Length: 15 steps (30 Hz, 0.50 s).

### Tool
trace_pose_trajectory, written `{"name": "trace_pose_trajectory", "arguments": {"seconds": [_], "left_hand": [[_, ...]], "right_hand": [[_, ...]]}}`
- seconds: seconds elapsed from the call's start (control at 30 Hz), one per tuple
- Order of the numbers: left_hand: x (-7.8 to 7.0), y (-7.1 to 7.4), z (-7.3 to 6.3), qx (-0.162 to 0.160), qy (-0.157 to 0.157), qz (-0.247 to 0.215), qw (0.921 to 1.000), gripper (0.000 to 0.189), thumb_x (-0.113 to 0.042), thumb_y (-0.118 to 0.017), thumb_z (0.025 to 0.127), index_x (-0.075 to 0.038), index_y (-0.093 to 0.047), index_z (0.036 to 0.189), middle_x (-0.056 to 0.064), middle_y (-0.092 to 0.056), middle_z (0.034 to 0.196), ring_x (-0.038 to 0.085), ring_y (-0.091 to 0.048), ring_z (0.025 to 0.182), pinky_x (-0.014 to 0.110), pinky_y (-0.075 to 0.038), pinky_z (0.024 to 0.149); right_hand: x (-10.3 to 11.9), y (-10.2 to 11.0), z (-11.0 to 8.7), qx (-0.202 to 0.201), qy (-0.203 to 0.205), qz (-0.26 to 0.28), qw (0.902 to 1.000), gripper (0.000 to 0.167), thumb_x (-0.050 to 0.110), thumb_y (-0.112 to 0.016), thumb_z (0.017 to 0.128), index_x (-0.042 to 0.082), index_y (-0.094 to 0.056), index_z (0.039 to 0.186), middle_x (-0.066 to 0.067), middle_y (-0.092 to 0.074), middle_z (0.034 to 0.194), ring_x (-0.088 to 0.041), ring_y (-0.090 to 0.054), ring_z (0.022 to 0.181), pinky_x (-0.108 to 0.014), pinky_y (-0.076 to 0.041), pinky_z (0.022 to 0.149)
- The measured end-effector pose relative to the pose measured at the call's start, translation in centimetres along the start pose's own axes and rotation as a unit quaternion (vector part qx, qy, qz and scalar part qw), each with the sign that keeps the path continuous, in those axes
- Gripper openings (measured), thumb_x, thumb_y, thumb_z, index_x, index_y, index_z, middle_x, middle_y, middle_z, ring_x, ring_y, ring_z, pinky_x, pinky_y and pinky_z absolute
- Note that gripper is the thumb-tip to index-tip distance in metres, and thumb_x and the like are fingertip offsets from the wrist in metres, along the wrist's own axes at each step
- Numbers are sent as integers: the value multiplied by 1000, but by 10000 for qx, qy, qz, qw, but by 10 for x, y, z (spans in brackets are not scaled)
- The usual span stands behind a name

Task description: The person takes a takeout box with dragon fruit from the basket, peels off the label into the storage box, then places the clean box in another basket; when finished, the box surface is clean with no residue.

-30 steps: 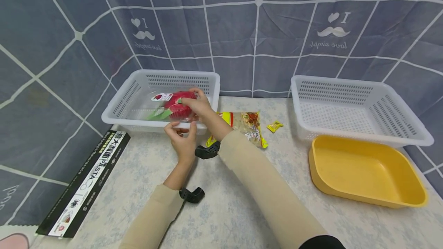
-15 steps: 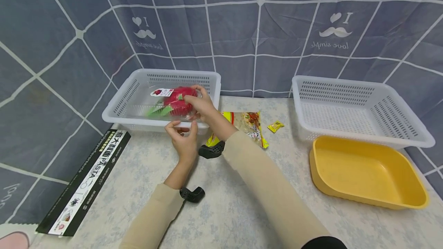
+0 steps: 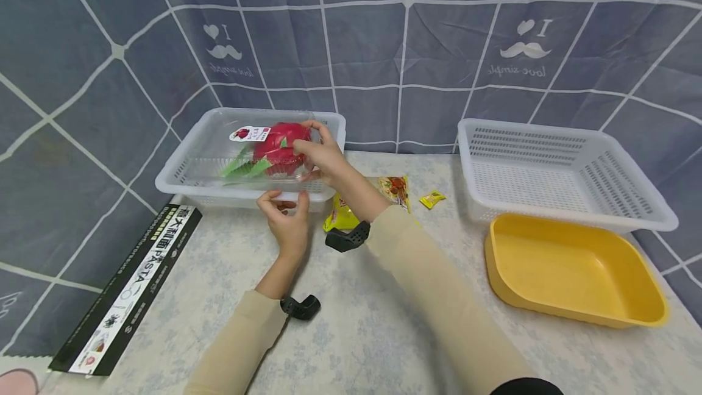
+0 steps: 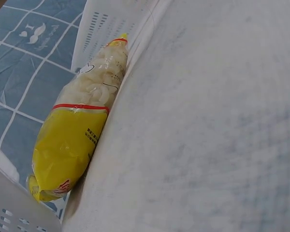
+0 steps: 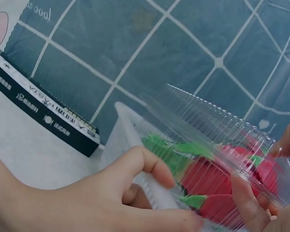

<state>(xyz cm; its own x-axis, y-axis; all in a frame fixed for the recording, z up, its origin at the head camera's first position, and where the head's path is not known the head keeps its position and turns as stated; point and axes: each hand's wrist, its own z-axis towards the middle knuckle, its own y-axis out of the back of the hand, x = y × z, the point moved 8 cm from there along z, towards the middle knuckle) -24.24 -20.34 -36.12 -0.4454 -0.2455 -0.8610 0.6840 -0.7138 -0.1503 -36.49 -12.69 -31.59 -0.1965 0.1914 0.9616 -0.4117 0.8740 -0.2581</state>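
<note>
A clear plastic box (image 3: 200,169) with red dragon fruit (image 3: 280,150) and a white label sits tilted within the left white basket (image 3: 171,185). At the box's right end, my right hand (image 3: 331,160) grips it, thumb on the near side. In the right wrist view the ribbed lid (image 5: 198,116) rises above the basket wall. My left hand (image 3: 289,227) pinches the basket's front rim between thumb and curled fingers, just below the box.
Right of that basket lies a yellow noodle bag (image 3: 341,215), partly hidden by my right arm, and a small yellow sweet (image 3: 432,199). A second white basket (image 3: 647,224) and a yellow tub (image 3: 576,316) stand right. A black pasta box (image 3: 128,288) lies left.
My right hand has raised the plastic box and shifted it slightly left, so it tilts more above the basket. My left hand has stayed at the rim.
</note>
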Motion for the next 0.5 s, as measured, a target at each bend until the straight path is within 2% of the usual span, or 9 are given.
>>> {"name": "trace_pose_trajectory", "arguments": {"seconds": [0.17, 0.37, 0.5], "left_hand": [[-1, -1, 1, 51, 2, 78, 10000, 40, -2, -68, 82, 8, -38, 107, 34, -44, 82, 48, -45, 79, 46, -30, 75], [1, 0, 1, 86, 1, 109, 9999, 41, -2, -70, 83, 7, -38, 107, 28, -45, 81, 43, -46, 79, 44, -30, 75], [2, 0, 0, 93, 2, 31, 10000, 43, -3, -70, 83, 9, -37, 108, 28, -44, 81, 42, -45, 79, 44, -30, 75]], "right_hand": [[10, 5, -10, -119, 81, 68, 9999, 48, 2, -57, 85, 26, -47, 125, -1, -41, 61, -9, -32, 44, -30, -50, 41], [18, 9, -23, -120, 101, 76, 9998, 49, 2, -56, 86, 25, -45, 128, 0, -38, 61, -11, -30, 46, -29, -50, 42], [25, 12, -32, -129, 139, 58, 9998, 48, 2, -55, 86, 25, -45, 127, 0, -36, 60, -12, -30, 46, -31, -51, 44]]}}
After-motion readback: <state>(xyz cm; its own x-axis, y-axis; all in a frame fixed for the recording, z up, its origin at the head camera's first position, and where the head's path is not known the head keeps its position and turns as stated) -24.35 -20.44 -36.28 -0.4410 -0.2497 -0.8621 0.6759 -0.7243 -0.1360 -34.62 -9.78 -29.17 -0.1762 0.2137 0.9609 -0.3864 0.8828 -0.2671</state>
